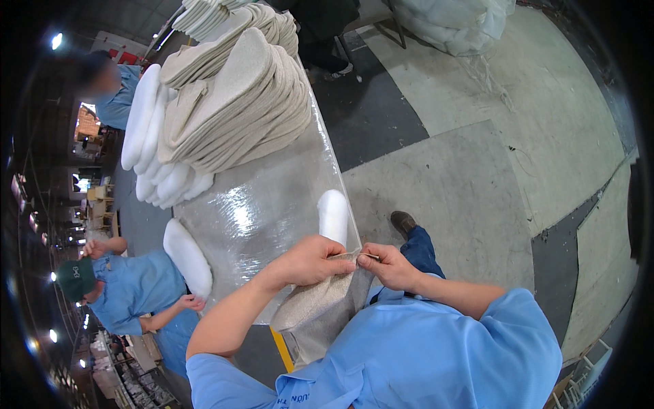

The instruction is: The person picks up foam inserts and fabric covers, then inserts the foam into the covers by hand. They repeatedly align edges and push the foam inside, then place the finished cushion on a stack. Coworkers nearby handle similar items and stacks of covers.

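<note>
A beige fabric cover [317,303] hangs against my front at the table's near corner. My left hand [315,260] pinches its upper edge, and my right hand [390,267] grips the same edge a short way to the right. Between the two hands the edge of the cloth is drawn up, and its lower part droops below my left forearm. Just beyond my left hand, a white padded roll [332,217] lies on the table, its near end hidden behind that hand.
Stacked beige covers [238,102] fill the far part of the plastic-covered table [272,180], with white pads [144,129] at their left. A co-worker [139,290] in blue stands at the left, one hand at another white pad [187,258]. A large plastic-wrapped bundle [453,24] sits on the floor beyond.
</note>
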### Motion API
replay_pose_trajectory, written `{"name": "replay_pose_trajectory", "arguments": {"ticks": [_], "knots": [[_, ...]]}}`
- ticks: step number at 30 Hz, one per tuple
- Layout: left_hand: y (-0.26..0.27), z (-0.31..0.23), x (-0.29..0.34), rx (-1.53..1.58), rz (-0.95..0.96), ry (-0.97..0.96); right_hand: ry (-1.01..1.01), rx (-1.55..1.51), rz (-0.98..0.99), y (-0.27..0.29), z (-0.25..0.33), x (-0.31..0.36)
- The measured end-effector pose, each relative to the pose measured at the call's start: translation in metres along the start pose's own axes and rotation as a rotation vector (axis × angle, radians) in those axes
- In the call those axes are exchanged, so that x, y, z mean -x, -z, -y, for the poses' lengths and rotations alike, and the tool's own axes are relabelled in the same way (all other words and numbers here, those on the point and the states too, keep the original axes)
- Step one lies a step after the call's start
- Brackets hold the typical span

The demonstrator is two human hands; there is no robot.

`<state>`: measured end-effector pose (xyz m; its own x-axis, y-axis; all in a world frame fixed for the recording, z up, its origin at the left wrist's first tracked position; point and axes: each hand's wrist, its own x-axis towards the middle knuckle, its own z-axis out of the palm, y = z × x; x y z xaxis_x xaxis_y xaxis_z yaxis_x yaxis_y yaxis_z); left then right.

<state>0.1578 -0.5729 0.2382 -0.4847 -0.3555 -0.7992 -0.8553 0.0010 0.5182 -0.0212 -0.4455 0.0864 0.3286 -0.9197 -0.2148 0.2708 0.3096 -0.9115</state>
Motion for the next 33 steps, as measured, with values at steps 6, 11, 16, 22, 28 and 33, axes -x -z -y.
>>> {"name": "replay_pose_trajectory", "arguments": {"ticks": [6, 11, 16, 22, 28, 33], "knots": [[0.006, 0.0, -0.004, -0.536, -0.193, -0.192, 0.384, 0.597, -0.141, 0.004, 0.016, -0.016], [0.016, 0.025, -0.029, -0.78, -0.55, -0.648, 0.406, 0.768, -0.011, 0.023, 0.025, -0.045], [0.022, 0.048, -0.057, -0.644, -0.578, -0.683, 0.427, 0.75, 0.128, 0.042, 0.027, -0.074], [0.032, 0.066, -0.077, -0.257, -0.461, -0.695, 0.466, 0.622, 0.266, 0.056, 0.029, -0.101], [0.034, 0.079, -0.091, -0.078, -0.524, -0.678, 0.317, 0.542, 0.21, 0.062, 0.035, -0.113], [0.033, 0.08, -0.105, 0.117, -0.73, -0.568, 0.244, 0.425, 0.183, 0.072, 0.038, -0.141]]}}
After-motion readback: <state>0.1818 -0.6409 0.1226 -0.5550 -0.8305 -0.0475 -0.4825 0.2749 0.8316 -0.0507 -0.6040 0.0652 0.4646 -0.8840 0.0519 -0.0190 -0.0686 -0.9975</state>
